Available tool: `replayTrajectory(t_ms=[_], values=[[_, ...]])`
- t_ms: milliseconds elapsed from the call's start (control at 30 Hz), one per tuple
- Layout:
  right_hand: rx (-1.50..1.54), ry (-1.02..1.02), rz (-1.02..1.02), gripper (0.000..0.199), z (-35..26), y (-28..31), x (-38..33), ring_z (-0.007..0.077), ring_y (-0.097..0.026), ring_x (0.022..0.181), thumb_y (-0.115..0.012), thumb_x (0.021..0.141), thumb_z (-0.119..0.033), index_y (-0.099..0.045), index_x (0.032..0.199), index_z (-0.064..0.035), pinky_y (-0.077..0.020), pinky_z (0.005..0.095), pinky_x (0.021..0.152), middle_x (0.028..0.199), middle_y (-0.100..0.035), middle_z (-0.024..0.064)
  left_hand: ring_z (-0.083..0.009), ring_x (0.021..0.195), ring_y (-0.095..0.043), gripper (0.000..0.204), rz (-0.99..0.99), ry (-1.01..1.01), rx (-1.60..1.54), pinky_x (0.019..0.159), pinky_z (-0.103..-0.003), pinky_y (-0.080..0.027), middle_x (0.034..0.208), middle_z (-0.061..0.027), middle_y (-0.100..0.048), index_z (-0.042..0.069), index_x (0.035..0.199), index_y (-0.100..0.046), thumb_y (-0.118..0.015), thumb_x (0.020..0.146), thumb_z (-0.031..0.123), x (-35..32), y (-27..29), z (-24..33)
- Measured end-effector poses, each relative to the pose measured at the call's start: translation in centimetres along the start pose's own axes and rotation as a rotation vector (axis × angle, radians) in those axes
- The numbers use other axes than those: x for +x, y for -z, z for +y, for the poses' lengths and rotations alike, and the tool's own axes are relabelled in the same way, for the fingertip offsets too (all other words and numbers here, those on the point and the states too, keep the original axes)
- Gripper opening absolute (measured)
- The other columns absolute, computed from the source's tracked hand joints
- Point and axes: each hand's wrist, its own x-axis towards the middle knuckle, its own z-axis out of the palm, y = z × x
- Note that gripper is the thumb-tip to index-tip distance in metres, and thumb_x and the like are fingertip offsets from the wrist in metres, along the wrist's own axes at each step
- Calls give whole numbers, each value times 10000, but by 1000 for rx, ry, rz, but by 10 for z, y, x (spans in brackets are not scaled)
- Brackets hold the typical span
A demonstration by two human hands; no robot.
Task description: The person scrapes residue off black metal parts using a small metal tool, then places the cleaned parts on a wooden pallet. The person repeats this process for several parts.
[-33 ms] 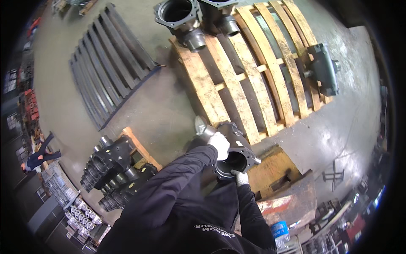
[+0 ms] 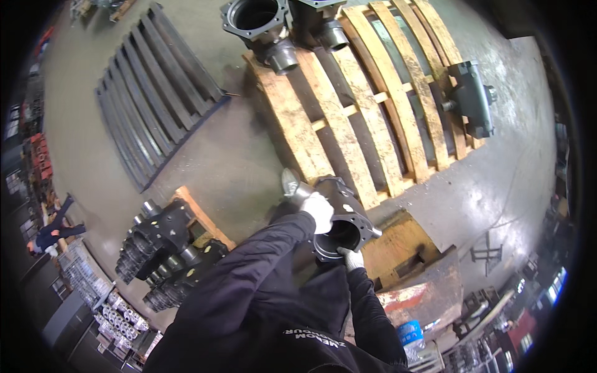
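Note:
Between my two hands is a dark metal pipe-like housing (image 2: 341, 202) with bolt-holed flanges, a wide round bore and a short side pipe. My left hand (image 2: 319, 212), in a white glove, is closed around the side-pipe area on its left. Gloved in white too, my right hand (image 2: 352, 258) grips the near rim of the bore, thumb at the opening. The housing is tilted, its bore facing up toward me, close to the near edge of a wooden pallet (image 2: 323, 142). What bears its underside is hidden. A pale rounded shape (image 2: 290, 183) shows beside the side pipe.
Two similar housings (image 2: 254, 17) stand at the pallet's far left; a grey-green casting (image 2: 471, 99) sits at its right. Slatted metal (image 2: 155, 93) lies left, with dark ribbed castings (image 2: 163, 233) nearer. A worn wooden board (image 2: 398, 245) is right of my hands. Another person (image 2: 55, 230) is far left.
The whole view has shifted slightly to the left. Both hands keep the same hold on the housing.

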Motion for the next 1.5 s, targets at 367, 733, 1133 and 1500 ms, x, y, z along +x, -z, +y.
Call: replayTrajectory(t_ms=[367, 733, 1133, 1500], values=[[-735, 221, 190, 622, -96, 31, 13, 333, -694, 1091, -856, 725, -213, -603, 1263, -27, -534, 410, 943, 1149, -720, 203, -300, 838, -701, 497, 360, 388, -482, 810, -428, -523, 874, -151, -724, 65, 914, -718, -684, 805, 548, -38, -59, -15], [-673, 94, 2, 482, -155, 68, 43, 211, -694, 1006, -712, 859, -43, -590, 1325, -20, -568, 332, 879, 1152, -715, 109, -254, 890, -678, 481, 396, 394, -701, 831, -404, -485, 841, -93, -699, 83, 868, -696, -729, 760, 550, -18, -72, -3], [-686, 69, 33, 401, -163, 71, 35, 203, -694, 949, -721, 861, -102, -648, 1243, -5, -554, 337, 842, 1101, -733, 100, -284, 896, -676, 597, 345, 316, -773, 857, -428, -490, 868, -112, -692, 45, 902, -698, -691, 775, 628, -18, -66, -16], [-682, 73, 70, 369, -159, 68, 28, 178, -677, 987, -721, 871, -98, -656, 1221, -1, -542, 331, 859, 1106, -728, 82, -266, 872, -687, 526, 318, 204, -714, 834, -406, -490, 830, -132, -705, 46, 857, -705, -683, 804, 569, -8, -63, -22]])
